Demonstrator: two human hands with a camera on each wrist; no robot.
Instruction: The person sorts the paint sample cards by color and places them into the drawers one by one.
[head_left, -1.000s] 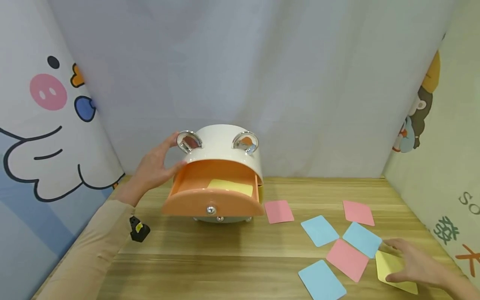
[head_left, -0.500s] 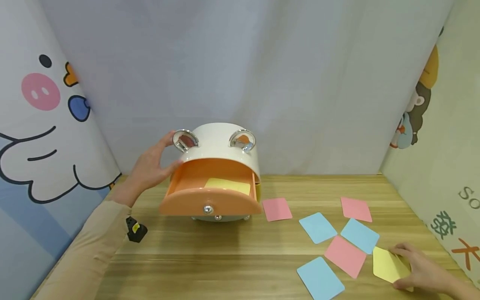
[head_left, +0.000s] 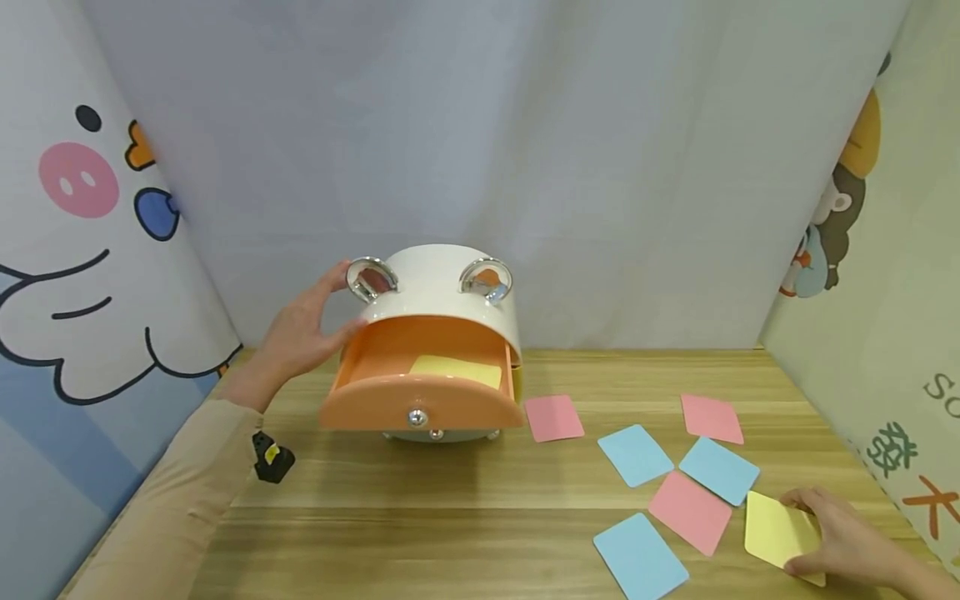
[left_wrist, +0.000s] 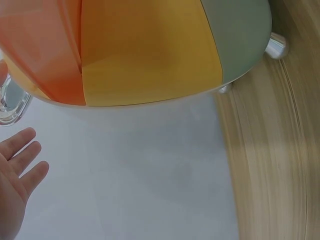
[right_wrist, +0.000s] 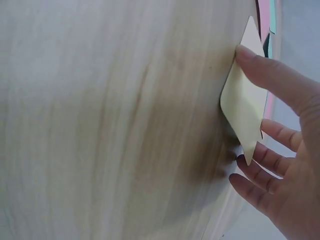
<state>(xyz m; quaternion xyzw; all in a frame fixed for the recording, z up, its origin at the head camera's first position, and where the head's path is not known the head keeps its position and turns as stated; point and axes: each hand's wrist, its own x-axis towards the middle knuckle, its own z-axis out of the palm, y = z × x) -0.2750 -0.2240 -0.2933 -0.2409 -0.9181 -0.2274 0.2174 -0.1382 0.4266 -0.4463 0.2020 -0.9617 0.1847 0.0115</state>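
Right hand (head_left: 847, 537): thumb and fingers bent over a yellow card (head_left: 776, 532), holding it at opposite edges; card on or just above the table, which of the two cannot be told.

Left hand (head_left: 296, 333): well apart from the right, fingers spread and extended; thumb at the front rim of a white case (head_left: 438, 279), forefinger beside its left chrome ear (head_left: 372, 279), contact there unclear. Beige sleeve (head_left: 191, 492) on this arm.

Case: rounded, upright, with a right chrome ear (head_left: 487, 281). Orange drawer (head_left: 375, 406), one silver knob (head_left: 417, 418), standing partly out; second yellow card (head_left: 457, 371) lying inside. Yellow section (left_wrist: 150, 50) and grey-green section (left_wrist: 245, 40) beneath.

Loose cards, right of the case: three pink, namely nearest the case (head_left: 553, 418), at the back (head_left: 711, 419) and in the middle of the group (head_left: 690, 512); three blue, namely left (head_left: 636, 455), beside the held card (head_left: 718, 470) and at the front (head_left: 641, 557).

Black object (head_left: 272, 462) by the sleeve. Wood-grain table (head_left: 525, 533); grey backdrop (head_left: 600, 167); cartoon-printed side panels (head_left: 75, 333).
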